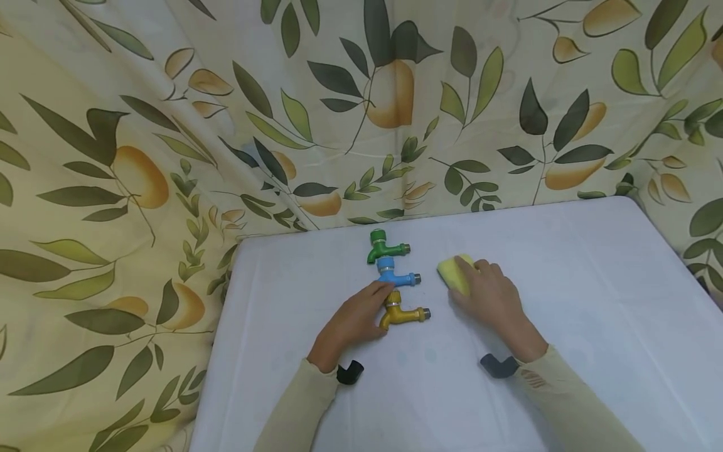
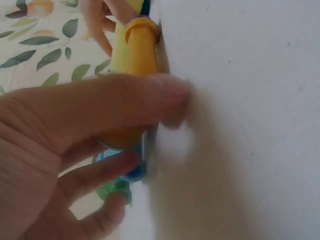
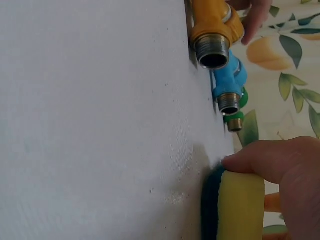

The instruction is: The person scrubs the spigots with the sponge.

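Three taps lie in a column on the white table: a green tap (image 1: 390, 249) farthest back, a blue tap (image 1: 396, 276) in the middle and a yellow tap (image 1: 407, 315) nearest. My left hand (image 1: 356, 315) grips the yellow tap at its left side, thumb by the spout and fingers near the handle. In the left wrist view the thumb (image 2: 125, 100) crosses in front of the yellow tap and hides part of it. To the right, my right hand (image 1: 490, 295) holds a yellow sponge (image 1: 454, 275). Its dark scouring side (image 3: 211, 205) faces the table in the right wrist view.
The white table (image 1: 599, 263) has its back edge against a leaf-and-fruit patterned curtain (image 1: 316, 125), which also hangs at both sides. Black wrist-camera parts (image 1: 351, 373) stick out beside both wrists.
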The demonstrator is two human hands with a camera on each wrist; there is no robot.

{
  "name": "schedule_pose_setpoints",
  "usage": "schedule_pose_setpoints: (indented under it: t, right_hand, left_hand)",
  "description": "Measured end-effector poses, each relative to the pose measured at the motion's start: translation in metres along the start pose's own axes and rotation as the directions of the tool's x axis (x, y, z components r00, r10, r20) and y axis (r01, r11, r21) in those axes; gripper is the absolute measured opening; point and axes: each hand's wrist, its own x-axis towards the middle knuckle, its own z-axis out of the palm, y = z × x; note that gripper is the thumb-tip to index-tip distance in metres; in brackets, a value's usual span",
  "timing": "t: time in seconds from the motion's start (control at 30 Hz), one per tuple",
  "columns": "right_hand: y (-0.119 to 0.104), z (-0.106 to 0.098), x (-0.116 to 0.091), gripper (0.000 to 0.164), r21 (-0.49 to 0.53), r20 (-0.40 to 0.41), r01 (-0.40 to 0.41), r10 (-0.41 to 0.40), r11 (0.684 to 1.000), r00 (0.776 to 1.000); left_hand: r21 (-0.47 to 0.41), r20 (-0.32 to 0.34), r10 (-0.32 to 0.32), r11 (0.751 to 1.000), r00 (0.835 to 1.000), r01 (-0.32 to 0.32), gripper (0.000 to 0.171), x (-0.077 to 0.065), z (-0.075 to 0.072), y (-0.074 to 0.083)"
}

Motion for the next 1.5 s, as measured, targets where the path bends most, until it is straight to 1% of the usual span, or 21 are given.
schedule_pose_setpoints:
  t: [0.1,0.17,0.23,0.3,0.37,0.4,0.47,0.53,0.6,0.63,0.7,0.77,0.83,0.93,1.0,1.03,1.1,1.2,1.37,1.47,1.5]
  right_hand:
    - [0.0,0.0,-0.002,0.07,0.014,-0.002,-0.006,0.006,1.0,1.0]
    - [0.0,-0.002,-0.005,0.071,0.038,0.003,-0.016,0.016,0.999,1.0]
    - [-0.002,-0.006,-0.009,0.072,0.083,0.011,-0.03,0.029,0.996,1.0]
    - [-0.005,-0.011,-0.012,0.071,0.149,0.025,-0.038,0.034,0.988,0.999]
    - [-0.01,-0.018,-0.016,0.07,0.228,0.039,-0.036,0.027,0.973,0.999]
    - [-0.013,-0.021,-0.017,0.07,0.265,0.042,-0.029,0.019,0.964,0.999]
    - [-0.02,-0.026,-0.02,0.07,0.33,0.043,-0.019,0.006,0.944,0.999]
    - [-0.029,-0.029,-0.024,0.069,0.37,0.024,-0.011,0.002,0.929,1.0]
    - [-0.037,-0.031,-0.027,0.067,0.384,-0.014,0.0,0.006,0.923,1.0]
    - [-0.042,-0.031,-0.029,0.066,0.385,-0.038,0.006,0.01,0.923,0.999]
    - [-0.05,-0.032,-0.033,0.063,0.371,-0.089,0.028,0.006,0.928,0.996]
    - [-0.057,-0.031,-0.037,0.06,0.341,-0.149,0.077,-0.027,0.937,0.989]
    - [-0.062,-0.032,-0.041,0.058,0.297,-0.216,0.15,-0.086,0.943,0.973]
    - [-0.064,-0.033,-0.042,0.056,0.223,-0.335,0.225,-0.142,0.948,0.932]
    - [-0.064,-0.034,-0.042,0.056,0.205,-0.396,0.236,-0.14,0.95,0.908]
    - [-0.064,-0.035,-0.043,0.056,0.205,-0.416,0.241,-0.138,0.949,0.899]
    - [-0.066,-0.036,-0.045,0.058,0.201,-0.432,0.274,-0.166,0.94,0.887]
    - [-0.069,-0.039,-0.049,0.06,0.186,-0.438,0.338,-0.23,0.923,0.869]
    - [-0.073,-0.045,-0.051,0.059,0.179,-0.462,0.337,-0.223,0.924,0.858]
    - [-0.074,-0.048,-0.054,0.058,0.174,-0.46,0.393,-0.278,0.903,0.843]
    - [-0.074,-0.049,-0.054,0.058,0.171,-0.463,0.401,-0.286,0.9,0.839]
  left_hand:
    - [-0.006,-0.037,0.029,1.0,0.999,-0.03,0.091,0.001,0.003,-0.003]
    - [-0.039,-0.065,0.056,0.998,0.996,-0.059,0.09,0.001,0.006,-0.005]
    - [-0.11,-0.086,0.077,0.99,0.993,-0.086,0.089,0.0,0.009,-0.007]
    - [-0.201,-0.11,0.091,0.973,0.99,-0.112,0.09,-0.002,0.012,-0.009]
    - [-0.304,-0.139,0.099,0.943,0.985,-0.137,0.092,-0.003,0.015,-0.01]
    - [-0.357,-0.155,0.1,0.922,0.983,-0.15,0.094,-0.004,0.017,-0.011]
    - [-0.464,-0.189,0.104,0.867,0.977,-0.182,0.095,-0.004,0.019,-0.012]
    - [-0.561,-0.217,0.102,0.801,0.971,-0.209,0.095,-0.004,0.021,-0.012]
    - [-0.62,-0.244,0.101,0.748,0.964,-0.235,0.094,-0.003,0.021,-0.012]
    - [-0.639,-0.257,0.1,0.728,0.961,-0.247,0.094,-0.002,0.021,-0.012]
    - [-0.646,-0.289,0.102,0.713,0.952,-0.273,0.093,-0.001,0.019,-0.01]
    - [-0.63,-0.325,0.115,0.714,0.939,-0.306,0.093,-0.001,0.016,-0.007]
    - [-0.597,-0.36,0.133,0.727,0.923,-0.338,0.094,-0.001,0.013,-0.004]
    - [-0.535,-0.41,0.162,0.755,0.897,-0.38,0.094,-0.003,0.008,0.002]
    - [-0.494,-0.443,0.177,0.77,0.879,-0.404,0.094,-0.005,0.006,0.005]
    - [-0.483,-0.456,0.183,0.772,0.871,-0.414,0.094,-0.006,0.005,0.007]
    - [-0.458,-0.481,0.2,0.773,0.854,-0.439,0.095,-0.007,0.002,0.01]
    - [-0.446,-0.502,0.216,0.765,0.837,-0.465,0.097,-0.009,0.0,0.015]
    - [-0.412,-0.528,0.238,0.768,0.815,-0.491,0.096,-0.012,-0.005,0.021]
    - [-0.383,-0.543,0.26,0.77,0.799,-0.511,0.096,-0.013,-0.007,0.024]
    - [-0.365,-0.548,0.269,0.775,0.792,-0.515,0.096,-0.013,-0.008,0.025]
